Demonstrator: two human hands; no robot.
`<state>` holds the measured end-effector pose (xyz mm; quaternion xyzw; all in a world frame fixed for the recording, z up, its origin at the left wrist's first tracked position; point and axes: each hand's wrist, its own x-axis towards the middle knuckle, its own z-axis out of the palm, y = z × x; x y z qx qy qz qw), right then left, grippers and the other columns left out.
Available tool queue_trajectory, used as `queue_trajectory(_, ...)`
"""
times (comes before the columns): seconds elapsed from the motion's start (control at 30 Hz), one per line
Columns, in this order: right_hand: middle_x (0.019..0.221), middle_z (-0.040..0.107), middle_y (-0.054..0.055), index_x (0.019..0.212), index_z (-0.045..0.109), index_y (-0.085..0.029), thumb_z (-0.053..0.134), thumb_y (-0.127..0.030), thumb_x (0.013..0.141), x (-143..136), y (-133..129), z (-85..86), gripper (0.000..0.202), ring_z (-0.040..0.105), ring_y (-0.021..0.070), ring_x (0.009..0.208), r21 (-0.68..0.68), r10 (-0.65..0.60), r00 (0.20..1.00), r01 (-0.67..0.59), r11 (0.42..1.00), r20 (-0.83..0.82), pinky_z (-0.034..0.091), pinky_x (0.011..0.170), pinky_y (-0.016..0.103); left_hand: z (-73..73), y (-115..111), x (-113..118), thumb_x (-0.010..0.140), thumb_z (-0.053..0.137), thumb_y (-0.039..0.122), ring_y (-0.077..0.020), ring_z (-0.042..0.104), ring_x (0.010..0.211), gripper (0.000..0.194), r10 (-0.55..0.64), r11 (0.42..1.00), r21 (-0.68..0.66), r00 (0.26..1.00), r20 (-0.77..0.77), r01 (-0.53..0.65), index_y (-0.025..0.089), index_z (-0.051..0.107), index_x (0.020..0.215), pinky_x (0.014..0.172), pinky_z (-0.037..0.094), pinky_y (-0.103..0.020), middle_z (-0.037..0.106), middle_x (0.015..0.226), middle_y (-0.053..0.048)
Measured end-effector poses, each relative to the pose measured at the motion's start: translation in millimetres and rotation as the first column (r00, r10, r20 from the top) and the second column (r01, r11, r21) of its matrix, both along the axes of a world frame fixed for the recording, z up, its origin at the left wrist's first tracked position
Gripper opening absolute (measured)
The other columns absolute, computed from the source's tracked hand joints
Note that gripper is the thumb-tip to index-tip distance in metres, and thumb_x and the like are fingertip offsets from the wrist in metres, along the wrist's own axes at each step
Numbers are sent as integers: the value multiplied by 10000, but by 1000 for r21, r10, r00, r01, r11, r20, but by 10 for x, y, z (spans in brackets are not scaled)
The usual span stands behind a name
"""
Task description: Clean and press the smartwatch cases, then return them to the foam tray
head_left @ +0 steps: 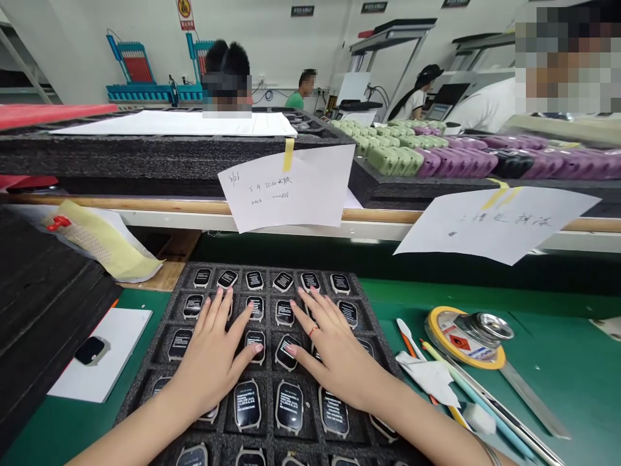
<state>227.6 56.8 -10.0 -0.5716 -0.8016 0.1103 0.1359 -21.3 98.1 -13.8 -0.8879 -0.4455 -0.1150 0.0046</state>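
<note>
Beneath both hands lies a black foam tray (220, 388), its square compartments each holding a smartwatch without a strap. Many of the screens, such as that of the smartwatch (290, 406) in the middle, are lit with small white text. My left hand (216, 346) rests flat over the left columns with its fingers spread, the thumb tip on one watch. Over the right columns spreads my right hand (334, 343), a ring on one finger, its thumb touching the edge of a tilted watch (288, 353). Some watches are hidden under the palms and forearms. Neither hand grips anything.
A lone watch (91, 350) lies on a white pad (116, 349) at the left. Tools, crumpled tissue (429, 375), a yellow tape roll (436, 317), a metal-topped dispenser (490, 327) and a steel ruler (533, 398) lie right. A shelf (373, 217) with hanging papers crosses ahead; people sit beyond.
</note>
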Motion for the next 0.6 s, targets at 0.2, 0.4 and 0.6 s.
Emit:
queue_trajectory(0.2, 1629, 200, 207, 1544, 311, -90, 419, -559, 999, 42, 58, 2, 727, 102, 369, 1518, -51, -23, 999, 24, 998, 32, 246, 1171, 654, -22, 29, -25, 998, 453, 482, -375, 144, 1513, 594, -1, 1000, -16, 1000, -16, 1, 284, 326, 1544, 1154, 305, -624, 190, 1648, -179)
queue_trajectory(0.4, 1639, 180, 189, 1553, 296, -112, 387, -567, 1007, 64, 141, 41, 716, 79, 355, 1523, -50, -33, 999, 33, 998, -3, 215, 1179, 654, -9, 86, -54, 985, 470, 505, -372, 168, 1511, 609, 40, 999, -8, 999, -16, -40, 288, 340, 1538, 1156, 301, -623, 206, 1650, -151)
queue_trajectory(0.6, 1622, 230, 206, 1554, 300, -140, 416, -542, 1005, 158, 258, -32, 690, 111, 353, 1521, 27, -71, 997, 72, 997, -29, 254, 1158, 663, 83, 170, -112, 994, 432, 520, -359, 175, 1512, 618, 118, 993, -3, 993, -10, -118, 252, 334, 1542, 1156, 306, -611, 237, 1638, -168)
